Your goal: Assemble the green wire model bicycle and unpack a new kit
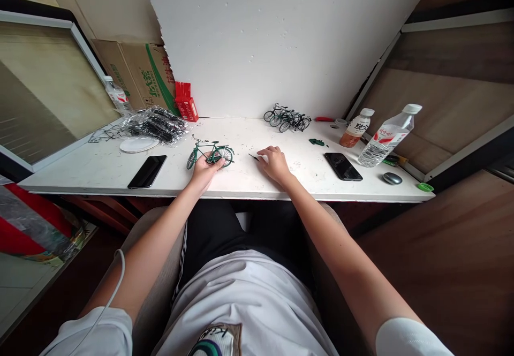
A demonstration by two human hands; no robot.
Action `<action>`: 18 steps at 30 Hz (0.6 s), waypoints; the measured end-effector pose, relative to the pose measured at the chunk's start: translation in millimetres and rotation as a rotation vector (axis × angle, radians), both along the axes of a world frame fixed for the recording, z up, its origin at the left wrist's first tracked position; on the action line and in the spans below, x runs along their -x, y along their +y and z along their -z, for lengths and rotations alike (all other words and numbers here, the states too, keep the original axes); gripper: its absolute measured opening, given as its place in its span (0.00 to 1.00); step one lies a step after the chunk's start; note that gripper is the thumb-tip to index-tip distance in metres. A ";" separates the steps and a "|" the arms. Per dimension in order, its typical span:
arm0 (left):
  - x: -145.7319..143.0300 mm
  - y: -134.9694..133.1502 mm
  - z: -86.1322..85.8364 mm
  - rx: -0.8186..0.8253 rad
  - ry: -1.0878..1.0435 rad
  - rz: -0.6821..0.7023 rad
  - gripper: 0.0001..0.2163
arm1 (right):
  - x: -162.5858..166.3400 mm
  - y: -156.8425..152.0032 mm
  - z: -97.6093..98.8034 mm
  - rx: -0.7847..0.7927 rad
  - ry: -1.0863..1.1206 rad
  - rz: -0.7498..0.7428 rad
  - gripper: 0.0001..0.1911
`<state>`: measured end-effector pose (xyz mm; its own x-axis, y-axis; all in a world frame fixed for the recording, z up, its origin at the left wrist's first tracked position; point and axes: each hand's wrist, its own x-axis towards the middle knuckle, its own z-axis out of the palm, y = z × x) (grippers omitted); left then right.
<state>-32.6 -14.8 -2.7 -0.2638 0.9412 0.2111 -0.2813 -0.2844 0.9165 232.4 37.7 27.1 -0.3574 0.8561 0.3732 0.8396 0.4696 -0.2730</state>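
A small green model bicycle (211,153) stands upright on the white table (100,171). My left hand (205,168) grips it from the near side, fingers closed around its frame between the two wheels. My right hand (273,162) rests on the table a little to the right, fingers curled around a thin dark tool (254,157) whose tip points left toward the bicycle.
Several finished model bicycles (287,119) stand at the back. A black phone (147,171) lies left, another phone (343,166) right. Two bottles (385,136), a loose green part (317,142), bagged parts (158,124), a white plate (139,144) and a red box (186,104) surround them.
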 end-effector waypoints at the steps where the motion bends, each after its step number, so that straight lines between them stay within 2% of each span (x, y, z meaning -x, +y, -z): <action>1: 0.9 1.1 0.8 0.009 -0.013 -0.008 0.33 | 7.1 0.0 -0.3 -0.008 -0.005 -0.015 0.18; 5: 2.6 2.4 2.3 0.013 -0.009 0.002 0.31 | 41.8 8.5 -1.2 0.016 -0.093 -0.092 0.18; 9: 1.7 2.0 2.2 0.030 -0.021 0.000 0.31 | 68.6 25.1 -4.7 0.049 -0.190 -0.105 0.20; 18: -0.5 3.2 2.4 0.039 -0.011 -0.001 0.34 | 78.1 44.2 -4.5 0.019 -0.254 -0.121 0.21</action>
